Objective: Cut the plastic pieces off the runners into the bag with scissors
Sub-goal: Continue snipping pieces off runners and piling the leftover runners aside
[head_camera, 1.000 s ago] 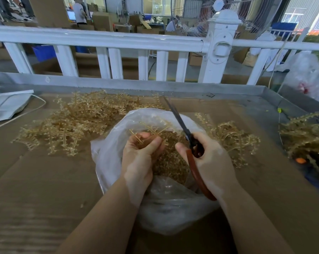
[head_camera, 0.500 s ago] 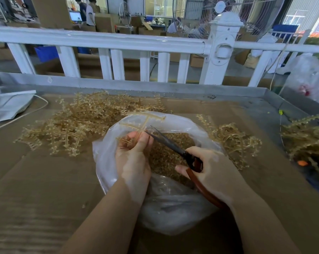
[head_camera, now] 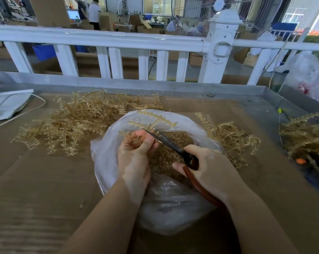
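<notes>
Left hand point(head_camera: 135, 154): fingers and thumb curled round the lower branches of one runner point(head_camera: 151, 121), pinching it upright over the bag mouth.
Right hand point(head_camera: 208, 167): fingers curled through the red-brown handles of the scissors point(head_camera: 166, 141); blades point toward 10 o'clock, slightly parted, tips at the runner's stem just beside the left fingertips.
Runner in hand: pale gold, T-shaped top with toothed side branches, standing at 12 o'clock of the bag's opening, above the contents.
Step in hand: judged to be mid-trim, the blades set to snip pieces from the held runner so they drop into the bag.
Next move calls for: closing the blades close to the branch, clear of the left thumb, with the cut held over the opening; then turning the runner to offer the next branch.
Bag point(head_camera: 173, 208): clear plastic, mouth open and rolled wide, lying on the bench point(head_camera: 35, 180); holds a deep heap of small gold cut pieces point(head_camera: 166, 154).
Uncut stock: large runner pile point(head_camera: 72, 123) at 10 o'clock of the bag; smaller pile point(head_camera: 232, 138) at 3 o'clock, touching the bag rim.
Far right: a further tangle of runners point(head_camera: 305, 136) over a dark container; its contents cannot be told.
</notes>
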### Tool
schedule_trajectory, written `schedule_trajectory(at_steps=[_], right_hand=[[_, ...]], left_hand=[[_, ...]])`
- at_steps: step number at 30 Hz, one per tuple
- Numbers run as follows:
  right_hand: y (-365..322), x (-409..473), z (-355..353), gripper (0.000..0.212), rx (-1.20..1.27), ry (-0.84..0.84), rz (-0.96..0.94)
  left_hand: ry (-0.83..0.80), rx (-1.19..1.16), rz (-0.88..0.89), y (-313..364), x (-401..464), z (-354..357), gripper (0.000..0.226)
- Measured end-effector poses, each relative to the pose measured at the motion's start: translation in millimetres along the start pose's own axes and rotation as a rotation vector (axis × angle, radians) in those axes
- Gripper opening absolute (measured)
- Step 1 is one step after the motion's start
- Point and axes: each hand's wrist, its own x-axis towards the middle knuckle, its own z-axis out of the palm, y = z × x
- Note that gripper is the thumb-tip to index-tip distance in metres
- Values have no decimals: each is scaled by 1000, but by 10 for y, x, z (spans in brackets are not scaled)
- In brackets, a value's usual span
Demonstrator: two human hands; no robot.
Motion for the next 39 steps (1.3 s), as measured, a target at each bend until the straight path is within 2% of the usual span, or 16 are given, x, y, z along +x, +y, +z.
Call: schedule_trajectory(at_steps=[7,39], right_hand=[[-6,13,36,27,-23,25,-13],[19,42,63,32,44,16,-32]], left_hand=[[-50,96,-18,-24,-1,-11,22],[-49,93,-185,51,38,-48,24]])
